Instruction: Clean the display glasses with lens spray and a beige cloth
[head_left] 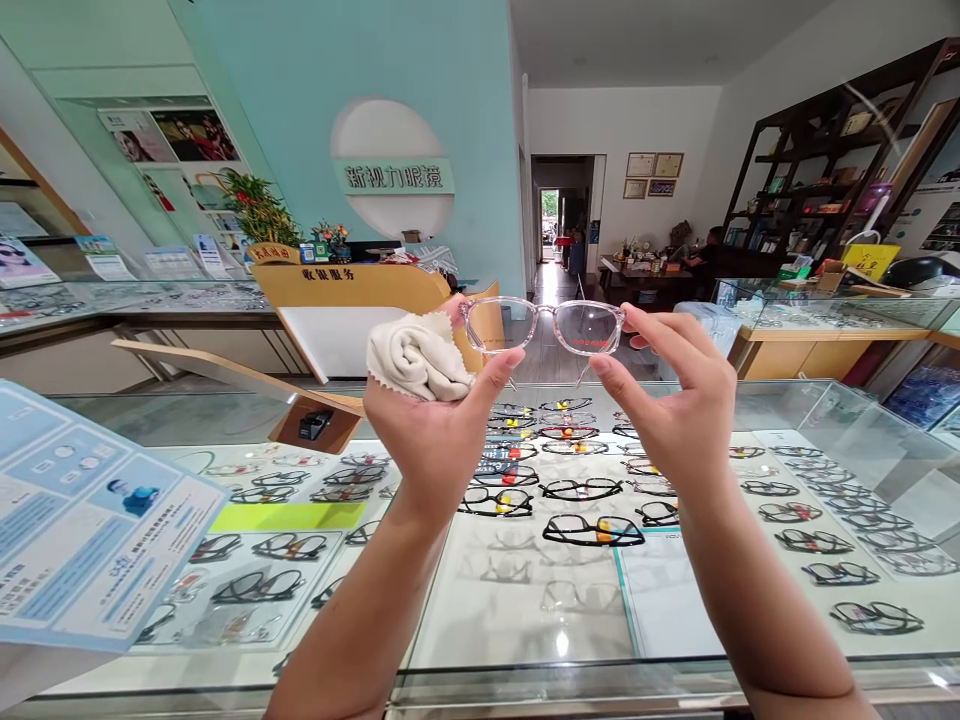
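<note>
A pair of clear-framed eyeglasses (pixel 546 312) is held up level above the glass counter, its lenses facing me. My left hand (pixel 439 420) is closed, pinching the left end of the frame between thumb and fingers. A crumpled cream cleaning cloth (pixel 420 358) with a zigzag edge is bunched in that same hand. On the other side, my right hand (pixel 679 385) grips the right end of the frame near the hinge, its thumb below. Red lettering shows on the right lens. Both temples point away from me and are mostly hidden.
Beneath my arms, a glass display case (pixel 517 625) holds rows of eyeglasses (pixel 592 530). At left stand a blue printed leaflet (pixel 97 520) and a tilted wooden-framed mirror (pixel 315 425). Beyond is a cashier desk (pixel 360 290). A person (pixel 709 255) sits at the far table.
</note>
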